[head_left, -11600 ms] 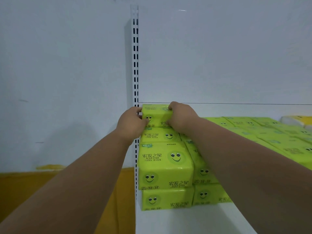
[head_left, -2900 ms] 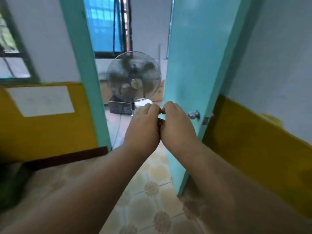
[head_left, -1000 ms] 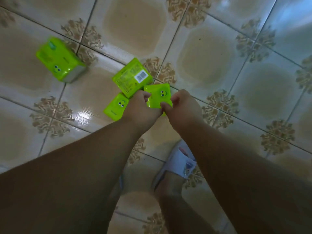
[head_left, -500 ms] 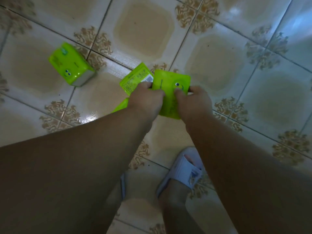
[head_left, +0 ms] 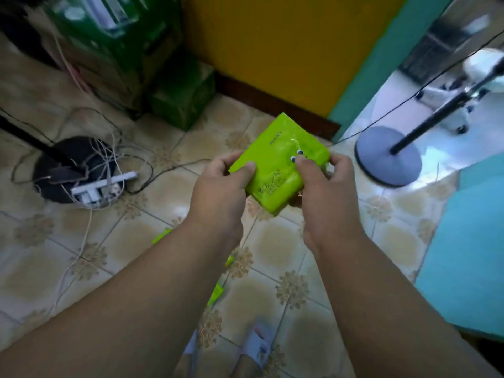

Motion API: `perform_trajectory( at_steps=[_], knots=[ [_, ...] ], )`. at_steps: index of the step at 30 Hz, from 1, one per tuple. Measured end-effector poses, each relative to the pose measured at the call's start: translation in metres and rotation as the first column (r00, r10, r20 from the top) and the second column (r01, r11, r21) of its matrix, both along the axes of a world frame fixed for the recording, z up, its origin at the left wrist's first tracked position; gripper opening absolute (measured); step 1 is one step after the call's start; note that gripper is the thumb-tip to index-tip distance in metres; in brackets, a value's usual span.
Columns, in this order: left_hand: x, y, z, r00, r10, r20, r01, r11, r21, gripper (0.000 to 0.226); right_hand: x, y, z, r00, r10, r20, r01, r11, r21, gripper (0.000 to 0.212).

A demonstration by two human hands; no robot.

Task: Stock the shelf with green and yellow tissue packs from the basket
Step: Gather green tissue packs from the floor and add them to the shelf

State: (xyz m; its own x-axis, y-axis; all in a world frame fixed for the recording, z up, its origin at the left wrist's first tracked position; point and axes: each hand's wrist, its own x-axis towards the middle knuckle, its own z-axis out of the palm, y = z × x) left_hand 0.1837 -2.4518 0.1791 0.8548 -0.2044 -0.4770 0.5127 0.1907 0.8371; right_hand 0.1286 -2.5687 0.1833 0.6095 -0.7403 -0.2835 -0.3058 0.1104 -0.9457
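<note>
Hands: your left hand [head_left: 218, 192] and right hand [head_left: 324, 192] grip one glossy green tissue pack [head_left: 278, 165] | soft rectangular wrapper | above patterned floor tiles [head_left: 136, 241]

A bright green tissue pack [head_left: 278, 166], glossy plastic wrap with two cartoon eyes and printed lettering, tilted in mid-air above a tiled floor, one corner pointing away, gripped at both sides.

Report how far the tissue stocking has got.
Done: nothing countable here; the shelf is out of view. In hand: left hand and right hand grip one green tissue pack above the floor. Left: shelving it; green pack edges still show on the tiles beside the forearm.
</note>
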Motion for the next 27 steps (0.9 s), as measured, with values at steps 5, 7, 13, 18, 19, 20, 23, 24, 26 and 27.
perform_trajectory(
  at_steps=[5,7,13,18,19,20,23,24,26,27],
  knots=[
    [0.0,0.001,0.171,0.99,0.119,0.072,-0.103,0.973,-0.205,0.015,-0.004,0.016,0.171,0.974,-0.051,0.221,0.089,0.982,-0.168,0.048],
    [-0.004,0.006,0.222,0.985,0.11,0.131,-0.07,0.959,-0.273,0.016,-0.01,0.027,0.219,0.953,-0.084,0.29,0.153,0.963,-0.224,0.044],
    [-0.013,0.03,0.315,0.899,-0.059,0.435,0.229,0.909,-0.349,0.036,-0.028,0.06,0.311,0.903,-0.171,0.395,0.33,0.864,-0.38,0.04],
    [-0.012,0.045,0.353,0.83,-0.234,0.506,0.404,0.878,-0.257,0.056,-0.048,0.093,0.345,0.888,-0.24,0.393,0.433,0.727,-0.533,0.03],
    [-0.012,0.046,0.36,0.828,-0.264,0.494,0.43,0.865,-0.258,0.057,-0.053,0.098,0.349,0.878,-0.264,0.399,0.458,0.705,-0.541,0.028],
    [-0.013,0.045,0.366,0.83,-0.293,0.475,0.45,0.855,-0.259,0.058,-0.059,0.102,0.354,0.865,-0.285,0.413,0.485,0.687,-0.541,0.028],
    [-0.02,0.04,0.377,0.826,-0.369,0.427,0.504,0.822,-0.266,0.046,-0.08,0.112,0.366,0.831,-0.288,0.475,0.528,0.676,-0.514,0.031],
    [-0.025,0.039,0.381,0.814,-0.399,0.423,0.533,0.802,-0.271,0.035,-0.087,0.114,0.368,0.822,-0.275,0.499,0.534,0.678,-0.505,0.036],
    [-0.039,0.034,0.387,0.772,-0.464,0.435,0.602,0.753,-0.265,0.02,-0.107,0.117,0.375,0.816,-0.265,0.514,0.542,0.662,-0.519,0.043],
    [-0.043,0.032,0.388,0.767,-0.474,0.432,0.611,0.745,-0.268,0.018,-0.113,0.117,0.377,0.825,-0.265,0.499,0.535,0.652,-0.538,0.044]
  ],
)
